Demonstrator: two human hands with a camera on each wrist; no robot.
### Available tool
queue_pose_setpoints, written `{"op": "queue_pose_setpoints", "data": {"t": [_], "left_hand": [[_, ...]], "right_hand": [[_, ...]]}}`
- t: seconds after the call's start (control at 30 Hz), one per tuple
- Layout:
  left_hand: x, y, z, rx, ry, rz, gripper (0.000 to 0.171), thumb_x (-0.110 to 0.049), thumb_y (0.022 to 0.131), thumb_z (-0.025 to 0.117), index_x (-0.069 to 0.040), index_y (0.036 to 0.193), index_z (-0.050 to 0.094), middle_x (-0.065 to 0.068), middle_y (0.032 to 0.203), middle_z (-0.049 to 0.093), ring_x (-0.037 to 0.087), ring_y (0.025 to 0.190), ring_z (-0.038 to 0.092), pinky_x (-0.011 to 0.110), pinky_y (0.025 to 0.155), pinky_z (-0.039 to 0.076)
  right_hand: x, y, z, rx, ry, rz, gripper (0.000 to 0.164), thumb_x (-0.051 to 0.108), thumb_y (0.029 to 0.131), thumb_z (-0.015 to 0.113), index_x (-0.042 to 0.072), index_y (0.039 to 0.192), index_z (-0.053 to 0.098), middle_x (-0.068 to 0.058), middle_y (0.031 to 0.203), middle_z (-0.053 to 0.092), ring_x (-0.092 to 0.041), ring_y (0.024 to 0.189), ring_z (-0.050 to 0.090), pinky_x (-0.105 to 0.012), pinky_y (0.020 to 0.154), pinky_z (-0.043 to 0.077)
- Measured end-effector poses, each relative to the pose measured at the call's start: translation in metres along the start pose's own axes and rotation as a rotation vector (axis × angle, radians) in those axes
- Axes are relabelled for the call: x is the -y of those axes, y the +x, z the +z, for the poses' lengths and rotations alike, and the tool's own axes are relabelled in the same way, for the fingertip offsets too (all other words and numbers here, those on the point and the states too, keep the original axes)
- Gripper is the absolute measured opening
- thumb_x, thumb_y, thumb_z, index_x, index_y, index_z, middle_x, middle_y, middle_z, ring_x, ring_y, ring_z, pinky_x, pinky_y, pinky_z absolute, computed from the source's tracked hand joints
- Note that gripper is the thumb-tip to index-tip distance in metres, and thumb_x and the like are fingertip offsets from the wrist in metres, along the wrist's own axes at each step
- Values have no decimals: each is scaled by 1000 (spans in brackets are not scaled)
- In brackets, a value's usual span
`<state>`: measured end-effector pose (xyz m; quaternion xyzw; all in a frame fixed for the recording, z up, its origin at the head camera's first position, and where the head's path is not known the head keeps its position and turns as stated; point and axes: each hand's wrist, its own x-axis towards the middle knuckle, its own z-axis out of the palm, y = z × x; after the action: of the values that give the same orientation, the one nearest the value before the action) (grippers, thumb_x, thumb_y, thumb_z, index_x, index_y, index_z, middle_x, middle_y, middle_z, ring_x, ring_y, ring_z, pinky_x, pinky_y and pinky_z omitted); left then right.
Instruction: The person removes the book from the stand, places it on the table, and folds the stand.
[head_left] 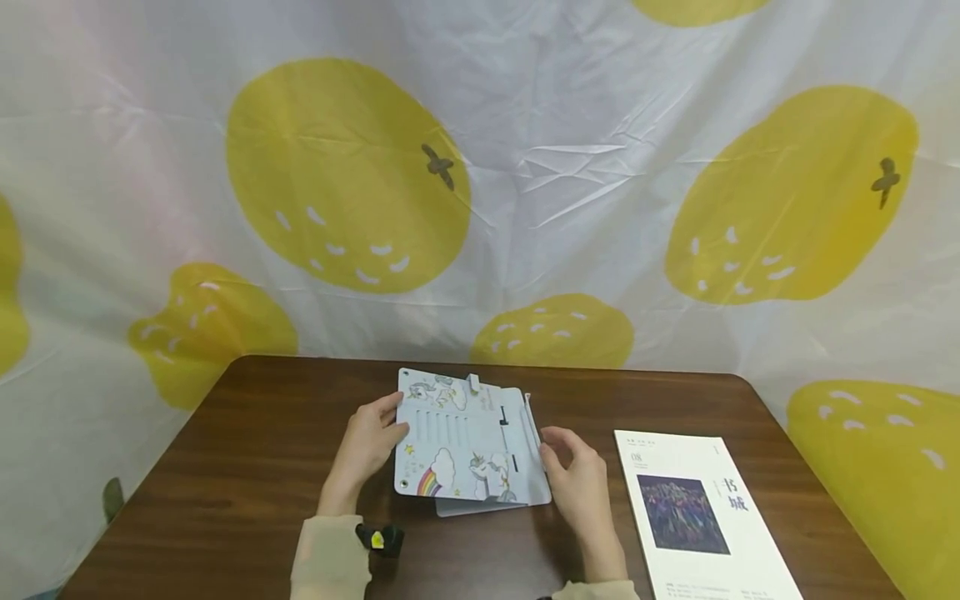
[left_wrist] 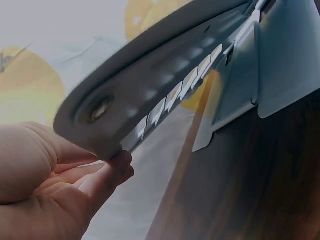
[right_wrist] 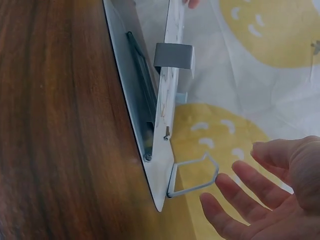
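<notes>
A white metal book stand (head_left: pixel 442 437) printed with unicorns and a rainbow is tilted over the wooden table, its back plate (right_wrist: pixel 120 55) folded out beneath the panel. My left hand (head_left: pixel 365 446) pinches the panel's left edge between thumb and fingers, near a round corner hole (left_wrist: pixel 101 108). Beside the right edge is my right hand (head_left: pixel 581 479), its fingers loosely bent. In the right wrist view those fingers (right_wrist: pixel 232 192) are close to a pale wire loop (right_wrist: pixel 195 175) at the stand's lower end; whether one touches it I cannot tell.
A white-covered book (head_left: pixel 701 508) with a dark picture lies on the table to the right. The brown wooden table (head_left: pixel 247 492) ends at a hanging cloth (head_left: pixel 540 192) with yellow fruit prints. A black strap (head_left: pixel 381 537) is around my left wrist.
</notes>
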<state>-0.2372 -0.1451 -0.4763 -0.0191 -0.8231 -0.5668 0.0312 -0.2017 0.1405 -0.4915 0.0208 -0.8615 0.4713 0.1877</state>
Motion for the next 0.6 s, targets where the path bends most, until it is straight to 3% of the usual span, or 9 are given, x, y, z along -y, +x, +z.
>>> {"op": "queue_pose_setpoints", "data": {"t": [0.3,0.6], "left_hand": [[11,3,3,-9,31,-4,50,7,89,58,16,136,44,31,135,49,37,125,50,45,97,45],[21,4,4,-22,122,-41,48,6,88,59,15,135,47,31,133,51,38,123,51,46,97,45]], "right_hand": [[-3,0,-1,-41,-36,-1,20,0,86,68,3,105,72,-12,95,72,-31,92,67,-49,83,49],[-4,0,-1,46,-67,42,23,1,87,67,3,109,70,-11,100,72,-26,90,66,-45,81,49]]}}
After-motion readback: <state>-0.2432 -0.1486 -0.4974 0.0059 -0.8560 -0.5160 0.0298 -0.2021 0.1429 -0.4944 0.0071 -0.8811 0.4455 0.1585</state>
